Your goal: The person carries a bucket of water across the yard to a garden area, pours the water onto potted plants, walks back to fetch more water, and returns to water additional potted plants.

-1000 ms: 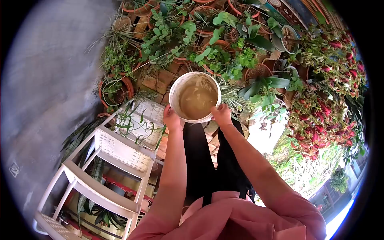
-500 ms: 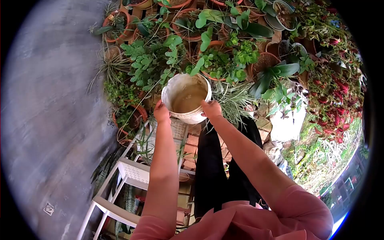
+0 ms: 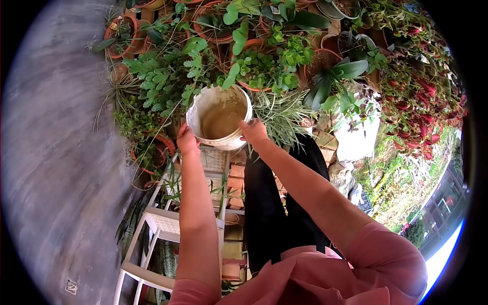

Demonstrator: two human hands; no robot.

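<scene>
Between my hands a white plastic bucket (image 3: 200,109) is held up, its mouth facing me and its inside wall smeared with dirt. Murky brown water (image 3: 222,120) covers its bottom. My left hand (image 3: 187,139) grips the rim on the left side, thumb on top. On the right side of the rim, my right hand (image 3: 253,132) is closed the same way, its fingers partly hidden by the bucket's edge. Just beyond the bucket, lobed green succulent leaves (image 3: 160,84) and a striped spider-like plant (image 3: 282,114) crowd close to the rim.
Terracotta pots (image 3: 214,23) with plants fill the far side. A white step stool (image 3: 165,223) stands below my left arm, beside a grey wall (image 3: 56,152). Bricks (image 3: 236,180) pave the ground near my legs. Red-leaved plants (image 3: 424,96) hang at the right.
The bucket and both hands have shifted left in view, along with the surrounding plants. Both hands keep their hold on the rim.
</scene>
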